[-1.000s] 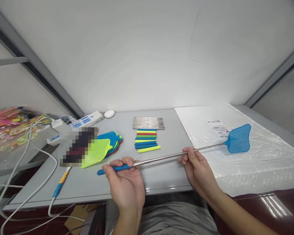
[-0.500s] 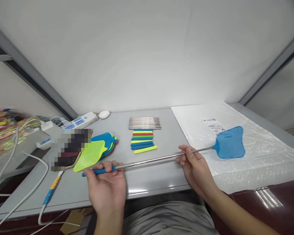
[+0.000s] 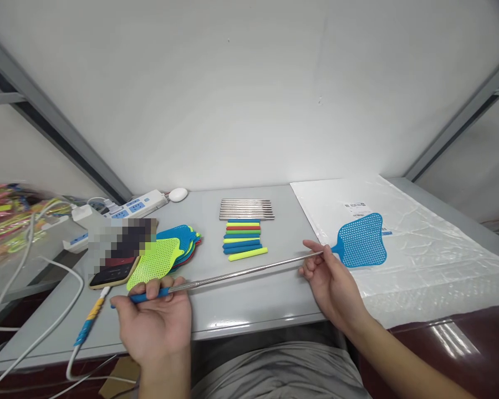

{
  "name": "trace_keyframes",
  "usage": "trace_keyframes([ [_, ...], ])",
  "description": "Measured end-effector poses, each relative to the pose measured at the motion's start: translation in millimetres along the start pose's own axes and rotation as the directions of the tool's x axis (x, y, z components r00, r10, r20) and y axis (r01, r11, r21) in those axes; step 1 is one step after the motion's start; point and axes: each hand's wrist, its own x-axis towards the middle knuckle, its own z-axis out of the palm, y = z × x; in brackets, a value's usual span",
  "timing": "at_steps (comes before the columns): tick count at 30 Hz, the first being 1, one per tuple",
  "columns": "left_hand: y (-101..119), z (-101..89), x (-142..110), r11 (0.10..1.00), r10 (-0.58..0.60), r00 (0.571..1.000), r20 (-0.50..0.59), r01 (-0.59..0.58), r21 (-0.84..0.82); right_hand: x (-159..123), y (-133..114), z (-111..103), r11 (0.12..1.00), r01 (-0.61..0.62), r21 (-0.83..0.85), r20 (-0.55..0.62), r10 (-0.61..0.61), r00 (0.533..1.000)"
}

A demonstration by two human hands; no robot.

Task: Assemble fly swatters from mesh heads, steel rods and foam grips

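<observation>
At left, above the near edge of the grey table (image 3: 212, 233), holding the fly swatter (image 3: 241, 272) by its blue handle (image 3: 138, 298) in the left hand (image 3: 158, 321); across a gap of smooth tabletop (image 3: 249, 305), pinching its slim metal shaft (image 3: 274, 264) in the right hand (image 3: 337, 288) beside the perforated blue head (image 3: 361, 242). Around, left to right: mesh paddles (image 3: 158, 259), coloured sticks (image 3: 242, 241) before shiny rods (image 3: 247, 210), wrinkled white wrap (image 3: 419, 277).

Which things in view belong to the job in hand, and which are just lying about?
Likely part of the job:
- blue fly swatter, held in the left hand and right hand
- metal rods
- coloured handles
- loose swatter heads

Apparently just lying about:
- phone
- charging cable
- power strip
- labelled plastic packaging
</observation>
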Motion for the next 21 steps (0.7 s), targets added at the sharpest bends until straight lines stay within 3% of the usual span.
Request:
trace_keyframes([
  [5, 1.2, -1.9, 3.2, 1.000, 0.003, 1.000, -0.001, -0.003, -0.016, -2.8, -2.6, 3.8, 0.995, 0.064, 0.082, -0.032, -0.062, 0.998],
  [13, 0.3, 1.3, -1.0, 0.999, 0.042, 0.999, -0.027, -0.042, 0.030, 7.4, -8.4, -2.2, 0.974, 0.218, 0.058, -0.244, -0.198, 0.949],
  [21, 1.7, 3.6, -0.7, 1.000, 0.006, 0.999, -0.050, -0.005, 0.017, 8.7, -8.8, -4.4, 0.973, 0.231, 0.024, -0.237, -0.219, 0.947],
])
